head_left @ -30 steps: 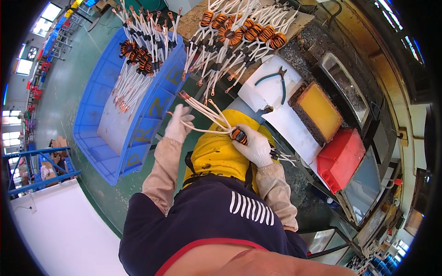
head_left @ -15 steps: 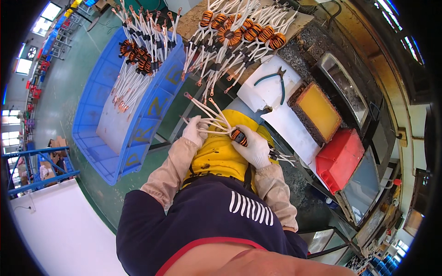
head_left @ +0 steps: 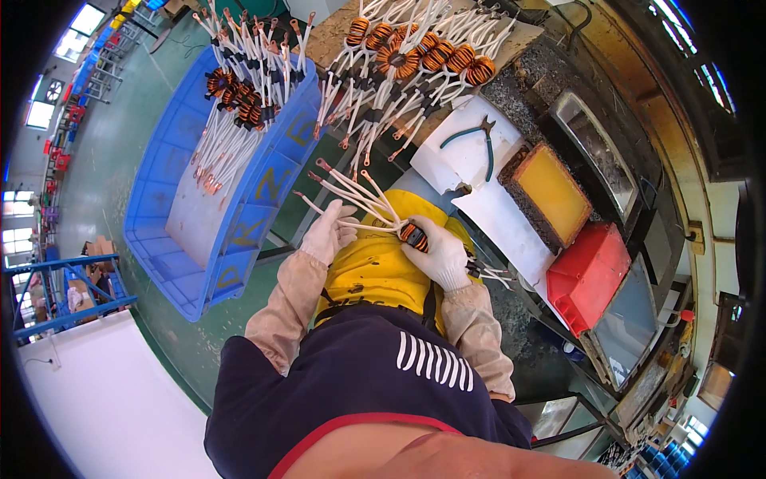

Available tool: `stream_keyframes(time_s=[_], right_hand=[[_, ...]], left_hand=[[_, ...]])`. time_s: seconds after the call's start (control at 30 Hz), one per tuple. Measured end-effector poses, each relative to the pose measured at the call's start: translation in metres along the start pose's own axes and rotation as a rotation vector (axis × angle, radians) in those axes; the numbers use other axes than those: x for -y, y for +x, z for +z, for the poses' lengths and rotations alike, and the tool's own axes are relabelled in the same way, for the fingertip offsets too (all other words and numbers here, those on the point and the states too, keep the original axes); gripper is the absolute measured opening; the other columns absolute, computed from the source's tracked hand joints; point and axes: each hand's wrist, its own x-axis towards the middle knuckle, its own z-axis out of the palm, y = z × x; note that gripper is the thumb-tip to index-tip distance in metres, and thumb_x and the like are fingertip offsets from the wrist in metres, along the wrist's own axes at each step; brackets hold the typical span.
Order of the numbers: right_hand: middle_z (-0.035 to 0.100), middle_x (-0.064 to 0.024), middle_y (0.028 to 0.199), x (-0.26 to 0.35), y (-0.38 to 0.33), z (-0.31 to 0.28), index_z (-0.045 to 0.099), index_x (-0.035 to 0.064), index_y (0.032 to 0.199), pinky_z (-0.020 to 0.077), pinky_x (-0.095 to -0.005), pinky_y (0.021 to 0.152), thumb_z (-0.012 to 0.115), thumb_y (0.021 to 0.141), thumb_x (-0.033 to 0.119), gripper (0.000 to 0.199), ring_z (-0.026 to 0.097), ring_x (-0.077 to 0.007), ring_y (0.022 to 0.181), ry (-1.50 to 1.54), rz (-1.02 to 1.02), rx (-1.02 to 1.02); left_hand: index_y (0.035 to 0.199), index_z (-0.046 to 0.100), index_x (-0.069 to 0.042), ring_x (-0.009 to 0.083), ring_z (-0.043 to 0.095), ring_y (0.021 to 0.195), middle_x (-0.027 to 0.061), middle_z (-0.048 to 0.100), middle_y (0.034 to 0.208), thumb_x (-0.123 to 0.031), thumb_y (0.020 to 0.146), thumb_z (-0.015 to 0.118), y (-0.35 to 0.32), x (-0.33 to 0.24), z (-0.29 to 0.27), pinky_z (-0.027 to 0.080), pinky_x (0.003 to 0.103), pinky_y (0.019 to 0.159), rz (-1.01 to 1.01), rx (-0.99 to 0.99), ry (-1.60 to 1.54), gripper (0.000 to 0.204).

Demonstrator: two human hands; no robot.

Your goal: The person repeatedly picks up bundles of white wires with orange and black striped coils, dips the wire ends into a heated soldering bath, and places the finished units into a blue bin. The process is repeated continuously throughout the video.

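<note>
My right hand [head_left: 440, 255], in a white glove, grips an orange-and-black wound coil [head_left: 412, 235] over my yellow apron [head_left: 375, 271]. Several white sleeved leads [head_left: 351, 191] with bare copper tips fan out from the coil toward the upper left. My left hand [head_left: 331, 231], also gloved, pinches the lower leads close to the coil. Both hands are above my lap, in front of the workbench.
A blue bin [head_left: 231, 215] at the left holds several finished coils [head_left: 235, 88]. More coils [head_left: 423, 56] lie on the bench ahead. Green-handled pliers [head_left: 477, 137] rest on a white sheet. A yellow block [head_left: 554, 191] and a red box [head_left: 589, 271] sit at the right.
My left hand has moved in from the spread lead tips toward the coil, and now holds the leads close to it. The right hand stays put.
</note>
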Motion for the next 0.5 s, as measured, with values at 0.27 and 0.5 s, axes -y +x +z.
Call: stream_keyframes(time_s=[0.27, 0.5], right_hand=[[0.068, -0.0142, 0.105, 0.001, 0.001, -0.003, 0.059, 0.0134, 0.121, 0.0518, -0.0395, 0.084, 0.071, 0.075, 0.029, 0.050, 0.065, -0.0331, 0.097, 0.006, 0.016, 0.034], [0.058, -0.0158, 0.123, -0.016, -0.006, -0.021, 0.057, 0.0044, 0.122, 0.0458, -0.0358, 0.096, 0.075, 0.072, 0.030, 0.058, 0.058, -0.0313, 0.113, 0.058, 0.063, 0.151]], left_hand=[[0.117, 0.057, 0.002, 0.0128, 0.057, 0.071, 0.0091, 0.059, 0.091, -0.041, 0.098, 0.052, -0.007, -0.003, -0.006, 0.052, 0.026, 0.064, 0.057, 0.034, -0.112, 0.048], [0.114, 0.060, 0.003, 0.0141, 0.061, 0.069, 0.0095, 0.062, 0.089, -0.036, 0.098, 0.054, 0.007, 0.004, -0.021, 0.055, 0.025, 0.063, 0.031, 0.056, -0.230, 0.042]])
